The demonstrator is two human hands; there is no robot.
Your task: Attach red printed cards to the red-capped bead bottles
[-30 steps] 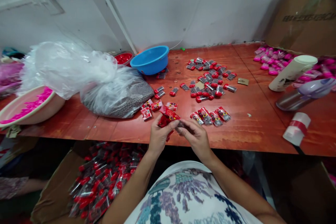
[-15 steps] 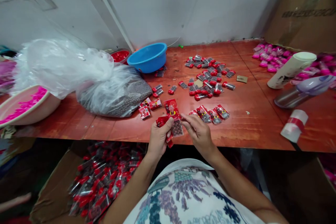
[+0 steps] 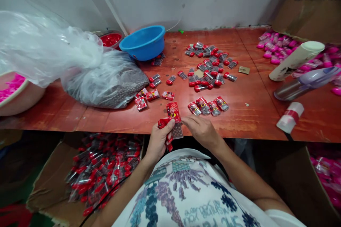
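Observation:
My left hand (image 3: 159,137) is closed round a small bunch of red packets (image 3: 174,120), with one upright packet showing a red top and a clear lower half full of dark beads. My right hand (image 3: 202,130) sits just right of it, fingers curled and pinching at the packet's right edge. Both hands hover at the near edge of the red-brown table (image 3: 247,120). A row of finished packets (image 3: 204,106) lies just beyond my right hand. More packets (image 3: 149,97) lie to the left.
A pile of red-capped clear tubes (image 3: 207,67), a blue bowl (image 3: 143,42) and a plastic bag of dark beads (image 3: 112,85) are farther back. Bottles (image 3: 298,60) and pink tubes (image 3: 277,46) lie at right. A cardboard box of tubes (image 3: 103,170) stands below left.
The packet has come upright in my left hand and my right hand has shifted to its right edge. The camera has tilted down, so the table sits higher in view.

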